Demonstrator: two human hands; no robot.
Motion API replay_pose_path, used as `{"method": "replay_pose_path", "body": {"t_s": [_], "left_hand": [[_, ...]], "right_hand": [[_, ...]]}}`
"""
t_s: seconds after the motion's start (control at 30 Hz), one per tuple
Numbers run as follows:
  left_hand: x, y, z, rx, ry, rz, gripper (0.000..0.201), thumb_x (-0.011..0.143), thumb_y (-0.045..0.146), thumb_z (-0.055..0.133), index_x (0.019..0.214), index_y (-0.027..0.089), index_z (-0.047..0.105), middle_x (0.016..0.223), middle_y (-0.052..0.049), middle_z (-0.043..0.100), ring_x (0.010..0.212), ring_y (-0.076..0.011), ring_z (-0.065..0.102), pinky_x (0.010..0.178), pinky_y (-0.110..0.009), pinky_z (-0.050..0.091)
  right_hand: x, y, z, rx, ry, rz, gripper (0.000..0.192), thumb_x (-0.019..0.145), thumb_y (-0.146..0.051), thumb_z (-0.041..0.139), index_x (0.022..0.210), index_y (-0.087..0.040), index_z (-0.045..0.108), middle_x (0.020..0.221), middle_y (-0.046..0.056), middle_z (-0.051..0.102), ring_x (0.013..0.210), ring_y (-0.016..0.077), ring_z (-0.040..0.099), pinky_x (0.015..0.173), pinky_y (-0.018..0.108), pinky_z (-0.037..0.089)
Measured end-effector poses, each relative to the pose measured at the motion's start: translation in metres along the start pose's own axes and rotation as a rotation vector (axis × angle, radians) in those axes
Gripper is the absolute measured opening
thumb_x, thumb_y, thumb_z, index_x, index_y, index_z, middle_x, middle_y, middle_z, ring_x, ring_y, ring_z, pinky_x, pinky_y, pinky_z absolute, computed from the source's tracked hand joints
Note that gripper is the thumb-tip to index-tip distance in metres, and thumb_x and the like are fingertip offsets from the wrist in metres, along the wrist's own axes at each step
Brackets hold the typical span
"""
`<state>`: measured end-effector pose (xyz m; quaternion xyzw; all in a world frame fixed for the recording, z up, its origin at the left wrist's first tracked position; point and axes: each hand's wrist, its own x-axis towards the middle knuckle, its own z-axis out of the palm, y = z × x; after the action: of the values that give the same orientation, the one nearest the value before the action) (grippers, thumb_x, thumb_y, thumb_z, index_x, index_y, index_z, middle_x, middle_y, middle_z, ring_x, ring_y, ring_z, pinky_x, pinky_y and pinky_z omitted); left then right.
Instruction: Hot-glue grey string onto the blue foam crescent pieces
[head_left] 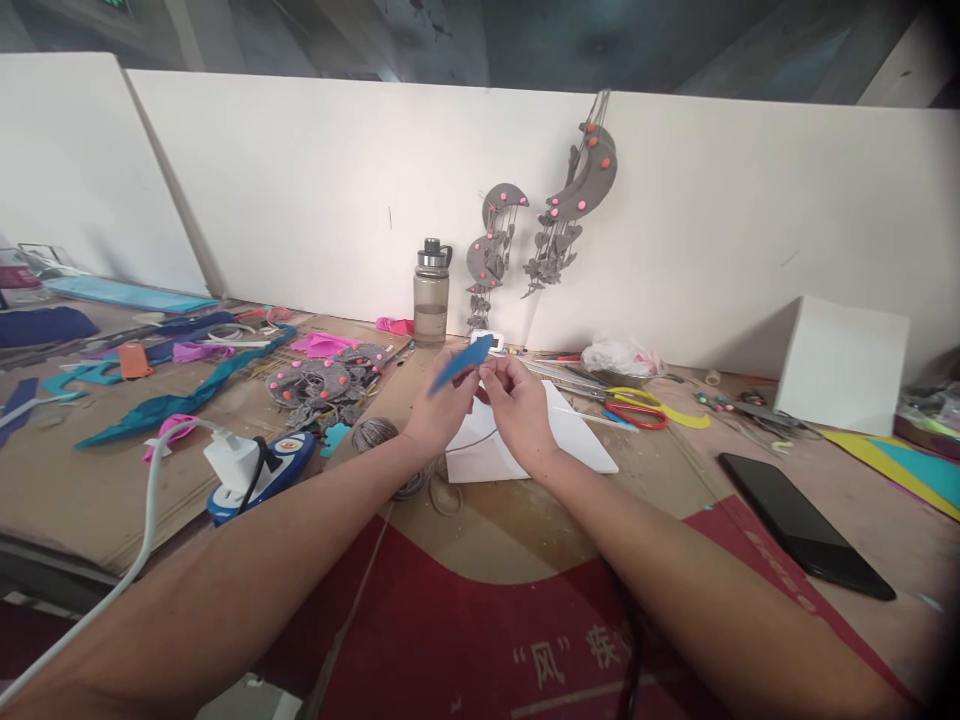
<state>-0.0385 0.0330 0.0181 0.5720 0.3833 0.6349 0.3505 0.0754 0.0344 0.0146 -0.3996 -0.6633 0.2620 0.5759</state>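
1. Head view: the left hand [442, 405] pinches a blue leaf-shaped cutout [461, 363], its long axis slanting up and to the right.
2. The right hand [517, 400] closes at the cutout's right tip, perhaps on a thin wire.
3. The cutout looks flat, soft, like felt.
4. Beneath lies white paper [577, 440]; scissors [634, 405], a water bottle [432, 293] and a black phone [802, 525] sit around on the cardboard-covered table [75, 490].

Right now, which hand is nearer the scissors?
Right. The right hand is just left of the scissors; the left hand, holding the blue piece, lies farther left.
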Motion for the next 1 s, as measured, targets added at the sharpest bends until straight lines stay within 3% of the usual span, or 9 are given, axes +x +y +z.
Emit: {"method": "replay_pose_path", "body": {"t_s": [0.1,0.23,0.5,0.7,1.0], "left_hand": [[0.001,0.0,-0.001,0.001,-0.007,-0.082,0.011,0.076,0.02,0.061,0.077,0.02,0.05,0.051,0.004,0.054,0.038,-0.0087,0.046,0.04,-0.022,0.03],[0.004,-0.003,0.0,-0.117,0.003,-0.133,0.018,0.075,0.022,0.063,0.08,0.019,0.046,0.057,0.003,0.057,0.042,-0.0109,0.055,0.038,-0.021,0.03],[0.004,-0.007,0.001,-0.277,-0.044,-0.166,0.026,0.071,0.027,0.071,0.081,0.017,0.048,0.068,0.001,0.061,0.059,-0.0145,0.065,0.045,-0.021,0.042],[0.004,-0.007,0.003,-0.32,-0.071,-0.214,0.024,0.071,0.027,0.072,0.08,0.014,0.054,0.076,-0.005,0.066,0.066,-0.0161,0.067,0.05,-0.023,0.046],[0.002,-0.003,0.003,-0.332,-0.075,-0.222,0.022,0.072,0.028,0.07,0.079,0.012,0.057,0.077,-0.007,0.067,0.066,-0.0157,0.066,0.053,-0.023,0.047]], "right_hand": [[0.0,-0.001,-0.002,-0.053,-0.003,-0.04,0.014,0.083,-0.037,0.051,0.085,-0.023,0.052,0.067,-0.003,0.051,0.063,0.0142,0.048,0.063,0.03,0.045],[0.002,-0.001,-0.005,-0.065,0.035,-0.074,0.013,0.081,-0.031,0.053,0.088,-0.023,0.045,0.07,-0.005,0.048,0.063,0.0121,0.047,0.061,0.027,0.041],[0.007,0.002,-0.008,0.009,0.017,0.002,0.02,0.081,-0.032,0.052,0.098,-0.021,0.051,0.073,-0.003,0.055,0.066,0.0134,0.053,0.064,0.028,0.047],[0.011,0.007,-0.01,-0.057,0.015,-0.026,0.015,0.083,-0.032,0.05,0.084,-0.02,0.058,0.071,-0.001,0.057,0.066,0.0141,0.053,0.066,0.028,0.044],[0.012,0.012,-0.01,-0.036,-0.005,-0.013,0.015,0.082,-0.031,0.05,0.074,-0.02,0.055,0.067,-0.002,0.054,0.064,0.0128,0.048,0.063,0.026,0.039]]}}
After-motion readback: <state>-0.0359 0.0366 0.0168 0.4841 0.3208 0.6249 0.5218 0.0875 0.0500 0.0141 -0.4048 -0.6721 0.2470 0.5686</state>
